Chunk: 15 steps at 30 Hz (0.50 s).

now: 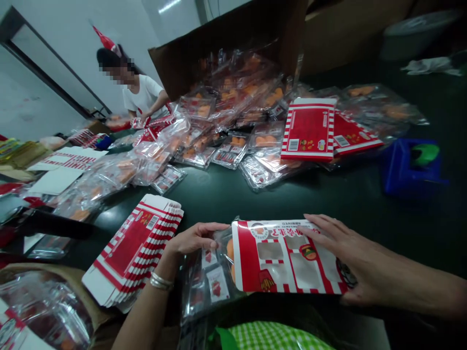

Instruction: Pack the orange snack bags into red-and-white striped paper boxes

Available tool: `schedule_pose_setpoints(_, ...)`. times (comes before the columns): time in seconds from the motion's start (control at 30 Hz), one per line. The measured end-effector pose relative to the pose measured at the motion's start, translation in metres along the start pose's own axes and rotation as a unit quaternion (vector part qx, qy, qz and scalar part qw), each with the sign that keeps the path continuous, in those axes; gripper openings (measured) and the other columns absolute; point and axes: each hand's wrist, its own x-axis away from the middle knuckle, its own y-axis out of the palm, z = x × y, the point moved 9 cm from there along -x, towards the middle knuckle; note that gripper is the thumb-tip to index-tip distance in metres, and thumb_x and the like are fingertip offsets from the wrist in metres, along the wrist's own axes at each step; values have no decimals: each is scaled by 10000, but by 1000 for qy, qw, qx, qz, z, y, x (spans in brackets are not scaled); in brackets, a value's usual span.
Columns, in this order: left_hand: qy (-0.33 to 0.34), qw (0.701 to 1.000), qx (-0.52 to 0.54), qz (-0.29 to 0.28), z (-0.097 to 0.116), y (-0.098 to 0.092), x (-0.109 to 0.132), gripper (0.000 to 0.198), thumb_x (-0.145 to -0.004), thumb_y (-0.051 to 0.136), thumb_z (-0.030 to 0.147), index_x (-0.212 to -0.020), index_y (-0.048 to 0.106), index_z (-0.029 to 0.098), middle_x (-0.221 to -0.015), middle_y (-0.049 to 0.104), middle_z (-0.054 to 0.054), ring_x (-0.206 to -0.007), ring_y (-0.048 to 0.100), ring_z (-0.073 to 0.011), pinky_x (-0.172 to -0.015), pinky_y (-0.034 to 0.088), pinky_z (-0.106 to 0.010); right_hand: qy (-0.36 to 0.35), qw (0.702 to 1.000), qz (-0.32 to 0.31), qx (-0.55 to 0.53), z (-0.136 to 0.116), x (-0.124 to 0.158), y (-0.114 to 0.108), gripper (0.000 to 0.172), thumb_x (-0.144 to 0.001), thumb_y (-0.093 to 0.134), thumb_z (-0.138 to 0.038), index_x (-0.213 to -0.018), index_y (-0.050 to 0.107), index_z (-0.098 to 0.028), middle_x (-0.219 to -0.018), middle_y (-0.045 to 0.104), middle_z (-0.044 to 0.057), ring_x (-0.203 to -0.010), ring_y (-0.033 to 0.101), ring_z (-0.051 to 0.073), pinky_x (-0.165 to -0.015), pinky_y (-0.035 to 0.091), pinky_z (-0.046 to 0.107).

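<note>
My right hand [337, 250] grips the right end of a red and white printed box [248, 272] with cut-out windows, thumb below and fingers on top. At the box's left end, my left hand [199, 238] pinches a clear plastic pack [215, 287] that shows orange pieces and small printed sachets. The pack's right edge lies at the box's left opening; how far it reaches inside is hidden. Left of my left hand stands a fanned stack of flat red and white boxes [131, 243].
A heap of clear packs [233, 102] spills from a cardboard box [178, 63] at the back. Two finished-looking red boxes [310, 129] rest on packs. A blue tape dispenser [397, 170] stands right. Another person [142, 97] works at the far left.
</note>
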Motion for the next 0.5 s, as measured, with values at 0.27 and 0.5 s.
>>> schedule_pose_setpoints(0.27,-30,979,-150,-132,28,18,-41,600,-730,760,411,-1277,609,217,-1020,711,-57,-839,639,-204,-708,510,-279,2,996,83,18,9,9,3,1140,-572,776,-326,-1525,150,-337,-1581,188,124,-1382,300,408,-1003,459,545)
schedule_pose_setpoints(0.5,6,971,-202,-130,31,35,-65,568,-758,704,478,-1241,624,188,-1039,712,-82,-904,658,-239,-792,527,-344,24,994,101,-23,18,5,0,1078,-528,797,-360,-1487,308,-338,-1560,274,79,-1358,354,398,-1030,432,550)
